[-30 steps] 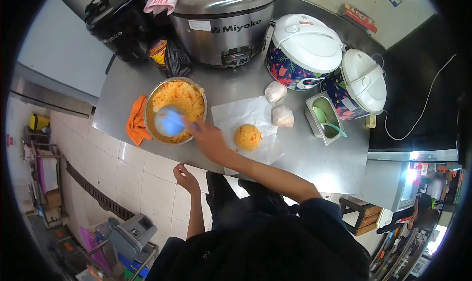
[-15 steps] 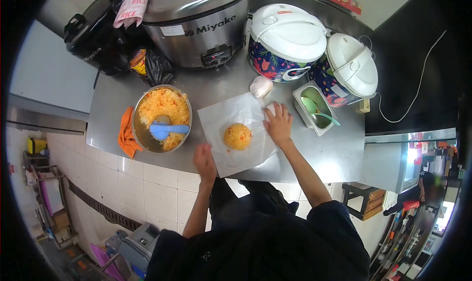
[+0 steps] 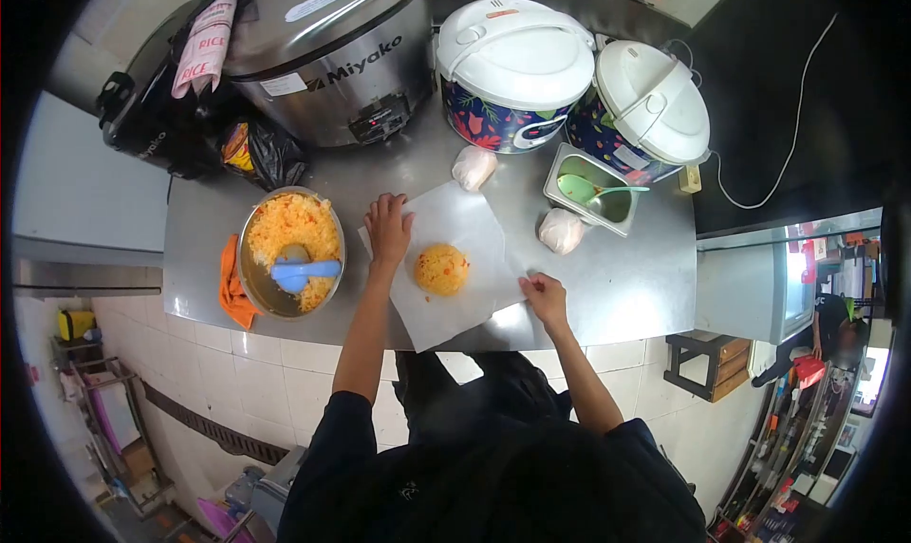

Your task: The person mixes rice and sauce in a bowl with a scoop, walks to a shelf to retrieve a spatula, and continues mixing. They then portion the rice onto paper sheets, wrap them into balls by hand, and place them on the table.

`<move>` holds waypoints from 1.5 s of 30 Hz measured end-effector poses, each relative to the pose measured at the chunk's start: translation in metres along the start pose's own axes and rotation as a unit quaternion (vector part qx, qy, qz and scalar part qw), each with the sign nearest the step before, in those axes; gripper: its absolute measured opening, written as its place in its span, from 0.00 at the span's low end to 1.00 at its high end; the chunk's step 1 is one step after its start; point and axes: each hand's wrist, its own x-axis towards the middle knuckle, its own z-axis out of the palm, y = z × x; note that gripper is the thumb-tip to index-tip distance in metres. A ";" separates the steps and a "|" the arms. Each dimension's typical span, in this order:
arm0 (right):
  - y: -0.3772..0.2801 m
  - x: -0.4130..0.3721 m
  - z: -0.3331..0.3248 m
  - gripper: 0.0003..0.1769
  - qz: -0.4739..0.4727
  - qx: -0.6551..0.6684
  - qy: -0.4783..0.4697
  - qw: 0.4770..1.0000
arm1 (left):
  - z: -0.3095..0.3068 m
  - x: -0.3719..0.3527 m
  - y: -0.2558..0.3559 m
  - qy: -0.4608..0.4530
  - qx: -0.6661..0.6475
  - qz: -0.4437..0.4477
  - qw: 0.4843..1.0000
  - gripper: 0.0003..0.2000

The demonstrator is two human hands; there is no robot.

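A round mound of orange fried rice (image 3: 441, 270) lies on a white sheet of wrapping paper (image 3: 474, 225) in the middle of the steel table. My left hand (image 3: 387, 228) rests at the paper's upper left edge, its fingers apart. At the right corner of the sheet, my right hand (image 3: 545, 298) pinches the paper between thumb and fingers. Two white paper-wrapped bundles sit beyond: one bundle (image 3: 474, 168) by the sheet's far edge, another bundle (image 3: 562, 231) beside a metal container (image 3: 619, 218). That container holds a green spoon (image 3: 581, 189).
Left of the sheet stands a metal bowl (image 3: 249, 270) of fried rice with a blue scoop (image 3: 306, 271). An orange cloth (image 3: 233, 287) lies beside it. Behind are a large Miyako cooker (image 3: 332, 78) and two white-lidded rice cookers (image 3: 517, 59). A person stands far right.
My left hand has moved from the table's front up to the paper's far left edge. My right hand came down to the right corner, and a second wrapped bundle now shows by the metal container.
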 end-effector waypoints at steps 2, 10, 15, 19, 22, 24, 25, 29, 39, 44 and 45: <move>0.004 -0.010 -0.003 0.13 0.051 0.017 -0.006 0.999 | 0.001 -0.001 0.005 -0.001 0.007 0.007 1.000 0.16; -0.014 -0.008 -0.012 0.09 0.100 0.201 -0.141 0.964 | -0.004 0.013 0.015 -0.116 -0.023 0.033 0.992 0.10; -0.044 -0.003 -0.018 0.13 0.135 0.402 -0.220 0.879 | -0.013 0.021 0.009 -0.153 -0.109 0.004 0.982 0.09; -0.080 -0.009 -0.022 0.20 -0.235 -0.191 -0.133 0.944 | -0.024 0.019 -0.005 -0.199 -0.033 -0.047 0.978 0.09; -0.067 0.004 -0.029 0.21 -0.397 -0.319 -0.180 0.842 | -0.052 0.022 -0.002 -0.242 -0.003 -0.040 0.969 0.11; -0.051 0.006 -0.030 0.19 -0.408 -0.342 -0.163 0.831 | -0.065 0.020 0.003 -0.302 0.032 -0.071 0.950 0.11; -0.044 0.007 -0.030 0.16 -0.418 -0.367 -0.144 0.818 | -0.064 0.019 0.001 -0.302 0.032 -0.072 0.950 0.11; -0.032 0.002 -0.024 0.20 -0.430 -0.408 -0.117 0.797 | -0.040 0.017 -0.012 -0.320 0.050 -0.076 0.943 0.11; -0.030 0.009 -0.009 0.16 -0.388 -0.237 -0.200 0.868 | -0.062 -0.028 0.006 -0.120 -0.021 -0.133 0.984 0.15; -0.039 0.008 -0.006 0.11 -0.351 -0.206 -0.193 0.893 | -0.109 -0.111 0.002 -0.533 -0.297 -0.493 0.620 0.32; -0.037 0.007 -0.008 0.11 -0.349 -0.208 -0.195 0.893 | -0.109 -0.124 0.004 -0.529 -0.298 -0.499 0.619 0.32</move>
